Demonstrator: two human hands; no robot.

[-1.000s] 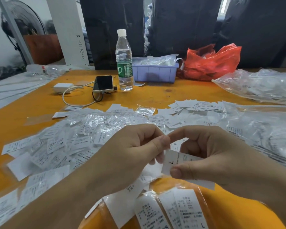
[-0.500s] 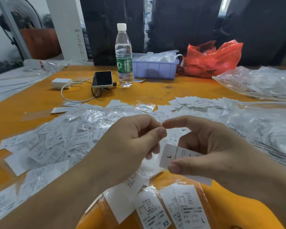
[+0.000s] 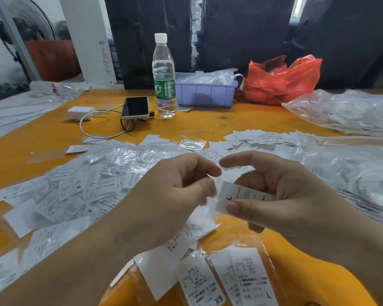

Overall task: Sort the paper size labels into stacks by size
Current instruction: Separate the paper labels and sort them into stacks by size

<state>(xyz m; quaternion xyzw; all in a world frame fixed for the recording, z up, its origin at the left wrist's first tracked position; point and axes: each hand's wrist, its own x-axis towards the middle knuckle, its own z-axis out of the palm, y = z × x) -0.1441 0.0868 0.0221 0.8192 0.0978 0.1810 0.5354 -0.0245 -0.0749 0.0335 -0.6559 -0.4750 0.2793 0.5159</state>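
Observation:
My right hand (image 3: 283, 195) pinches a white paper label marked L (image 3: 241, 196) between thumb and fingers, above the orange table (image 3: 230, 120). My left hand (image 3: 170, 199) is just left of it, fingers curled, thumb and forefinger pinching a thin clear plastic sleeve (image 3: 209, 204) at the label's left end. A wide heap of loose labels (image 3: 86, 186), some marked XL, M and S, covers the table to the left. Near the front edge lie labels marked XS (image 3: 200, 281) and L (image 3: 250, 277).
At the back stand a water bottle (image 3: 164, 78), a phone (image 3: 135, 107) with charger and cable (image 3: 79, 112), a lilac tray (image 3: 205, 93) and a red bag (image 3: 281, 80). Clear plastic bags (image 3: 349, 111) lie on the right. More labels (image 3: 259, 138) sit mid-table.
My hands have drawn slightly apart; the left thumb and forefinger now pull the clear sleeve away from the L label, which stays in my right hand.

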